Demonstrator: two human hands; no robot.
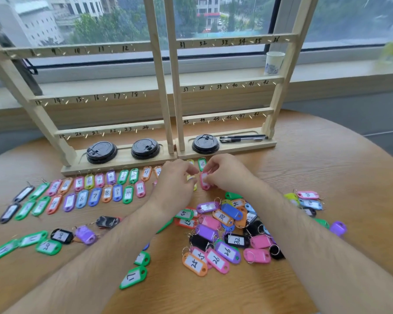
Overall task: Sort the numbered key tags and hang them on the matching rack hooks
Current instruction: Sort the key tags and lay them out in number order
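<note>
A: Hands?
B: Pinching pink tag (205, 184) w/ R hand (227, 173), just in front of rack base (236, 148); L hand (175, 180) curled at tag's ring end (grip unclear).
A: Progress?
B: Early, prob. Low nos. in rows (93, 191) to left, mixed pile (227, 230) unsorted nearby, nothing on rack hooks (218, 87) yet.

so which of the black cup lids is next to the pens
The rightmost cup lid, alone in the right rack's base tray with the pens beside it; the other two lids sit in the left rack's tray.
</note>
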